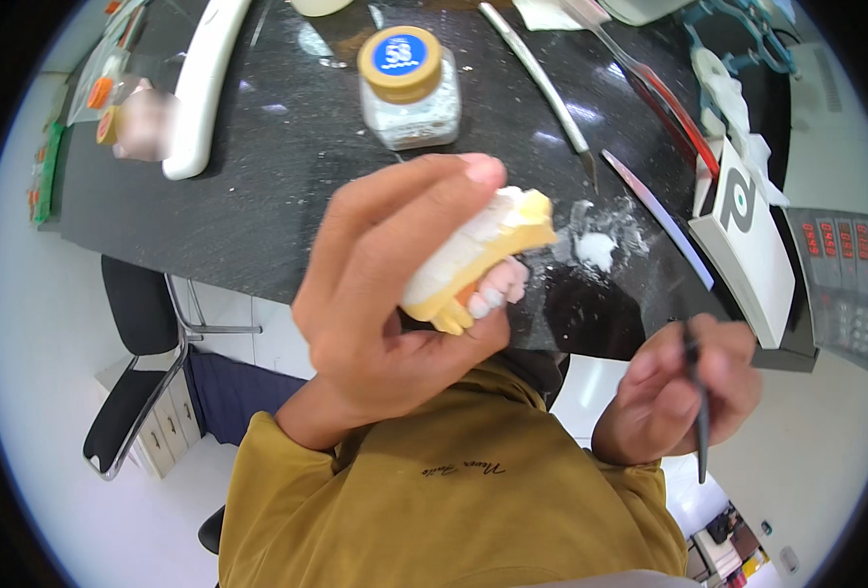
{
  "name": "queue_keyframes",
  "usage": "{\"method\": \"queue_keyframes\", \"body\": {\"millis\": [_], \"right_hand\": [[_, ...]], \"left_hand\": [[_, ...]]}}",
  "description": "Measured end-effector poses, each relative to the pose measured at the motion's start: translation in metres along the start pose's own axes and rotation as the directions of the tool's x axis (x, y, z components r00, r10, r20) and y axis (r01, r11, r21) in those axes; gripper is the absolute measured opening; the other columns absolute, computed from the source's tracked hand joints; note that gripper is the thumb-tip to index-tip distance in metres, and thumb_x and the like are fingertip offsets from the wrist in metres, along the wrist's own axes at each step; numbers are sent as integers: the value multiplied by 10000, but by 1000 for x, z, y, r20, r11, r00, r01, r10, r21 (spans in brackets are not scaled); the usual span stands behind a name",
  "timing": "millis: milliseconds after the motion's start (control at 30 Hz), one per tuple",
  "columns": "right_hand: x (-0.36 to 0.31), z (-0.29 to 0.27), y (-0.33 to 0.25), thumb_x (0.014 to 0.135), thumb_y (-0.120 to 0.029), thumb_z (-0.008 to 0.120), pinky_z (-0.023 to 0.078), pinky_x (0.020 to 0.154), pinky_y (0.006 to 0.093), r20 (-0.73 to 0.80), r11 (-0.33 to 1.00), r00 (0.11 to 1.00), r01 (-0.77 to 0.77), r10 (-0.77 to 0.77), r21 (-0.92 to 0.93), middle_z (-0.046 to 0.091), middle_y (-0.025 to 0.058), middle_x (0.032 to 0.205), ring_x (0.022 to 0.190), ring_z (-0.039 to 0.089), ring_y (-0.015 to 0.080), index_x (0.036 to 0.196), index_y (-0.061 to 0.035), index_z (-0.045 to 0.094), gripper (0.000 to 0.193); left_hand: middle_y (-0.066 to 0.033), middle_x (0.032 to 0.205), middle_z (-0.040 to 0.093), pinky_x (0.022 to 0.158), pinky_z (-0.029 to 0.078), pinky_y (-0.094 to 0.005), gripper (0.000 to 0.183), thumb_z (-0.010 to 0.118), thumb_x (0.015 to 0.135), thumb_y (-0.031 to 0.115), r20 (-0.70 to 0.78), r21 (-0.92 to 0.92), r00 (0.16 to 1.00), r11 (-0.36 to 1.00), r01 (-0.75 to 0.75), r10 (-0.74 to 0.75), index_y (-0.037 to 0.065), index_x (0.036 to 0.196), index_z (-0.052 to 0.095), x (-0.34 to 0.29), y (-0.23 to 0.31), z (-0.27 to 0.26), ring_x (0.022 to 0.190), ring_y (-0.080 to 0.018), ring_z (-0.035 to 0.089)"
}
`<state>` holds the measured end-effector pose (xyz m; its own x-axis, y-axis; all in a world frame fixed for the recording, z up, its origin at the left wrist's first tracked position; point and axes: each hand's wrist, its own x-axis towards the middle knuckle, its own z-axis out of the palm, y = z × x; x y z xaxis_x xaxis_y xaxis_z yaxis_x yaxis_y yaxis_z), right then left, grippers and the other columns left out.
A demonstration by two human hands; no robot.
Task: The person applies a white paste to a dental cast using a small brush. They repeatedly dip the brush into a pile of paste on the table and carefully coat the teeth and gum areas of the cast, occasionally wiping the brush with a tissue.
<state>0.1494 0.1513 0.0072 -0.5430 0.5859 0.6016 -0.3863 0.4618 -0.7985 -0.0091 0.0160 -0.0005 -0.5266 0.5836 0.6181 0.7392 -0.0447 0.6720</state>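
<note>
A dark speckled surface fills the far part of the view, with a pale floor and a black chair below its near edge at the left. The person's left hand is raised above that edge, closed around a dental cast of white and yellow plaster with pink gum and small teeth at its underside; the fingers wrap over the top and the thumb presses from below, which tilts the toothed side toward the face for a close look. The right hand, low at the right and well apart from the cast, is closed on a thin dark instrument held like a pen, point downward. On the surface beyond lie a glass jar with a tan lid, a long spatula, a red-handled tool and a small spill of white powder, all within easy reach of the hands.
</note>
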Motion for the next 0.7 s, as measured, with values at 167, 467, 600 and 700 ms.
{"method": "queue_keyframes", "body": {"millis": [167,467,600,700], "right_hand": [[6,-20,1,876,-145,638,441,456,201,-128,957,975,-206,183,-206,542,119,788,555,543,121,973,0,585,182],[-4,-21,13,813,-57,686,443,539,194,-176,920,931,-350,321,-175,582,100,754,616,560,109,876,25,570,156],[-5,-24,14,801,-49,689,415,525,188,-123,903,940,-339,317,-263,585,92,754,605,545,101,882,19,581,151],[-6,-24,17,793,-37,689,392,509,186,-142,919,949,-310,282,-243,588,92,761,597,527,95,880,21,588,145]], "left_hand": [[-223,1153,556,862,530,-337,470,619,806,32,-20,-8,998,998,59,-59,-71,1243,479,-3,1,4,1042,-292,606],[-216,1157,572,915,516,-376,476,643,837,123,15,86,997,993,75,-77,-51,1246,473,-4,0,4,1076,-302,600],[-220,1194,547,940,507,-394,487,632,839,123,-6,53,996,994,93,-93,-49,1260,457,-6,1,7,1104,-315,585],[-220,1217,532,948,503,-403,492,620,838,117,-16,33,995,995,94,-94,-50,1267,447,-7,0,8,1118,-324,577]]}}
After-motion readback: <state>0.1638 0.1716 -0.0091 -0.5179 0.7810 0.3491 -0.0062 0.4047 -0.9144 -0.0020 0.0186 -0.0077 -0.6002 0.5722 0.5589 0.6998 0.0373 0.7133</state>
